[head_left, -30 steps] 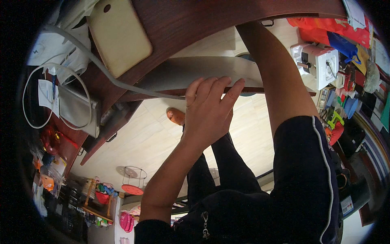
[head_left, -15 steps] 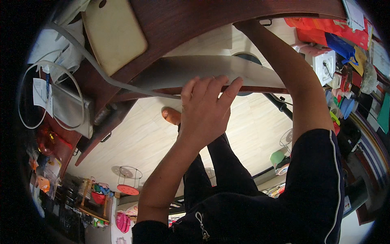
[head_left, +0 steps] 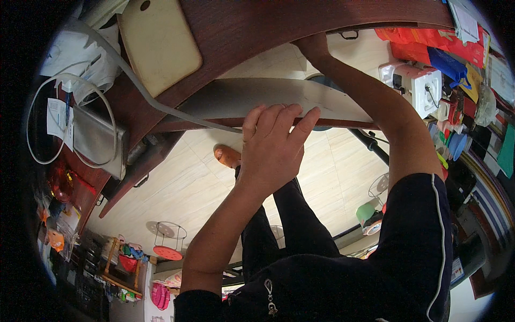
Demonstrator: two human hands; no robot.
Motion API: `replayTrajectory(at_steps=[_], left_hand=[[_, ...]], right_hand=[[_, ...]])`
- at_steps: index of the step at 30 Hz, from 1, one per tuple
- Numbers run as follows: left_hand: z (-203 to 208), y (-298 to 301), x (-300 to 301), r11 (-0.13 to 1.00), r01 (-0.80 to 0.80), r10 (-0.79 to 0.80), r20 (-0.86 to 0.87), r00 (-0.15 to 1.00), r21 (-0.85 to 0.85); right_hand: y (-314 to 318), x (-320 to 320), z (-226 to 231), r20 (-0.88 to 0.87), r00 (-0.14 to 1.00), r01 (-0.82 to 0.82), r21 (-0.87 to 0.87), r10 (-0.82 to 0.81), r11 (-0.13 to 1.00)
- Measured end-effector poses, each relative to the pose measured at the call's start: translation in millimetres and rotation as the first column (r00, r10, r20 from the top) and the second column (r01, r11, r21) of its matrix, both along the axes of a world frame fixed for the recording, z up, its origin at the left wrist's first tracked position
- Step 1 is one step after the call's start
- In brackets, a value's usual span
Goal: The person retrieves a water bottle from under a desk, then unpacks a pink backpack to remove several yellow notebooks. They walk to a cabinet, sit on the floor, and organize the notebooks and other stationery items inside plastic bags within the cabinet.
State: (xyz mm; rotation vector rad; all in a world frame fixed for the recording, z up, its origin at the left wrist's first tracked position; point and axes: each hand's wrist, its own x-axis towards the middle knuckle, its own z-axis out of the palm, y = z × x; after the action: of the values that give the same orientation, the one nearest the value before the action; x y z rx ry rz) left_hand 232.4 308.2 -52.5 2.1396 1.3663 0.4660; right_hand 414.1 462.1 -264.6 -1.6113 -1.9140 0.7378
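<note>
The left hand [head_left: 274, 144] lies back-up at the dark red edge of a grey-faced board [head_left: 236, 96], fingers slightly spread and fingertips reaching past that edge; the palm side is hidden, so I cannot tell how firmly it has hold of the board. The board stands between the desk [head_left: 279, 21] and the person's legs, with pale floor [head_left: 327, 172] showing on both sides of it. A grey cable [head_left: 153, 103] crosses from the upper left and reaches the left hand near the little finger; whether it is held there cannot be told. The right hand [head_left: 314, 47] is at the desk's edge, beside a black handle [head_left: 350, 35]; its fingers are partly concealed, and neither their spread nor anything held can be determined. On the desk, a cream cutting board [head_left: 161, 48] lies near the grey cable, with a looped white cable [head_left: 111, 115] and a metal box [head_left: 99, 140] further left. At the right, red bags [head_left: 421, 37] lie near a white appliance [head_left: 421, 88]. On the floor at lower left, a stool [head_left: 168, 252] has a red round piece.
</note>
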Motion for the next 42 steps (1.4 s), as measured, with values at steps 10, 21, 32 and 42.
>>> replayTrajectory(at_steps=[10, 21, 32, 42], left_hand=[[-0.5, 0.8, 2.1, 1.0, -0.018, 0.018, -0.002, 1.0, 0.024], [-1.4, -0.7, 0.4, 0.999, -0.017, 0.017, 0.003, 1.0, 0.031], [-3.1, -2.7, 0.2, 1.0, 0.0, 0.0, 0.007, 1.0, 0.027], [-2.4, -2.2, -3.8, 0.999, 0.007, -0.009, 0.044, 0.999, 0.039]], right_hand=[[0.8, 0.6, -48.6, 0.321, 0.946, -0.053, -0.012, 0.054, 0.999], [2.8, 0.3, -35.4, 0.184, 0.974, -0.093, -0.19, 0.129, 0.977], [-7.0, -9.2, 34.8, -0.268, 0.959, 0.039, -0.184, -0.089, 0.982], [6.0, 0.9, 92.9, 0.126, 0.976, -0.185, 0.046, 0.178, 0.982]])
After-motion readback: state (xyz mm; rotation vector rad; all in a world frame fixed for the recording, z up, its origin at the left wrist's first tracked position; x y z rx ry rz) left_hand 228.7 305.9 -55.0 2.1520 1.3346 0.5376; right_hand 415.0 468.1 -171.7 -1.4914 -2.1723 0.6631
